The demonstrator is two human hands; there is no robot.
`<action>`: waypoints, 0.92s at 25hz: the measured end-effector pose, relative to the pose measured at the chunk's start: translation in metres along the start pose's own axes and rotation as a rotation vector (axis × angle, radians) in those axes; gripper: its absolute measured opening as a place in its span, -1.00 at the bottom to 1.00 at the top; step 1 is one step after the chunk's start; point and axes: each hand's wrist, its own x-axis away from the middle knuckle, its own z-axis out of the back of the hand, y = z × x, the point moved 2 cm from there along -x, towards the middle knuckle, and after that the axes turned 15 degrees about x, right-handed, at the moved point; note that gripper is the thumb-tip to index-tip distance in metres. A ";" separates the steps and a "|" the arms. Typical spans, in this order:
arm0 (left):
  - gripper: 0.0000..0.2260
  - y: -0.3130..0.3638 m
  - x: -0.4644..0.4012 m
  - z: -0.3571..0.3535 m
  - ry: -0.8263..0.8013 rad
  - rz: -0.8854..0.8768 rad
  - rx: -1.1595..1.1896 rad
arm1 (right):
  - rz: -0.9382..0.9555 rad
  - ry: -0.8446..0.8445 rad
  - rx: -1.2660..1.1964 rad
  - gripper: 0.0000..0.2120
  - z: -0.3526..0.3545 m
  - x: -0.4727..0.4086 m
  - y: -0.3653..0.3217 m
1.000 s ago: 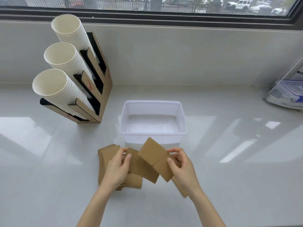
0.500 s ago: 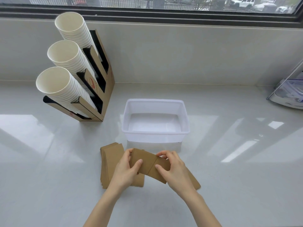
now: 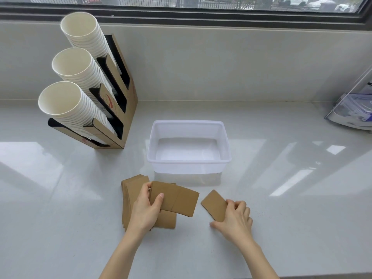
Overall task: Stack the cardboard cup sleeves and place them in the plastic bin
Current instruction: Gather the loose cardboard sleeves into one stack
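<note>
Beyond both hands on the worktop [image 3: 281,198], the plastic bin [image 3: 189,165] sits empty. Left hand [image 3: 146,211] pinches stacked sleeves [image 3: 177,200] above a loose pile [image 3: 132,190]; right hand [image 3: 234,217], fingers curled, presses — perhaps grips — a single sleeve [image 3: 214,204].

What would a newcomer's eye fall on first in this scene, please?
Probably the three slanted stacks of white paper cups in a cardboard rack, back left on the white counter. Next, the empty translucent plastic bin at centre. Just in front, the left hand grips brown cardboard sleeves, while the right hand holds a single brown sleeve.
</note>
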 end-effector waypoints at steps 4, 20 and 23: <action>-0.82 0.001 0.001 -0.002 0.002 0.026 0.001 | 0.019 0.030 -0.047 -0.38 -0.004 -0.003 -0.002; -0.77 0.003 0.004 0.012 0.085 0.090 0.115 | 0.369 0.290 -0.354 -0.45 0.051 0.013 -0.023; -0.81 0.004 0.008 0.006 0.055 0.100 0.137 | 0.506 0.240 -0.349 -0.45 0.050 0.025 -0.040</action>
